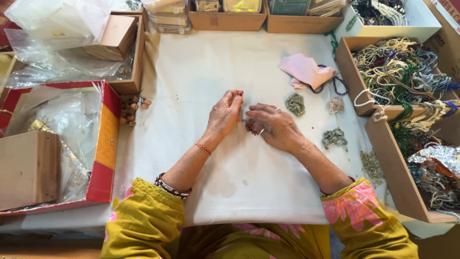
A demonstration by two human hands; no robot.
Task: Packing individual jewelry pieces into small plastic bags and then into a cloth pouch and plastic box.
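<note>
Your left hand [224, 114] is raised on its edge, fingertips pinched on something too small to tell. Your right hand [275, 127] lies flat, fingers spread, touching a small dark-red bead cluster [251, 126] between both hands (knobbly, loosely heaped). Beyond your right hand, open cardboard boxes [346, 72] hold tangled bead strands.

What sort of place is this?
Probably a home jewellery-making or bead-sorting table: open boxes of beaded strands, small bead piles on a white cloth, and both hands at a dark bead cluster.
</note>
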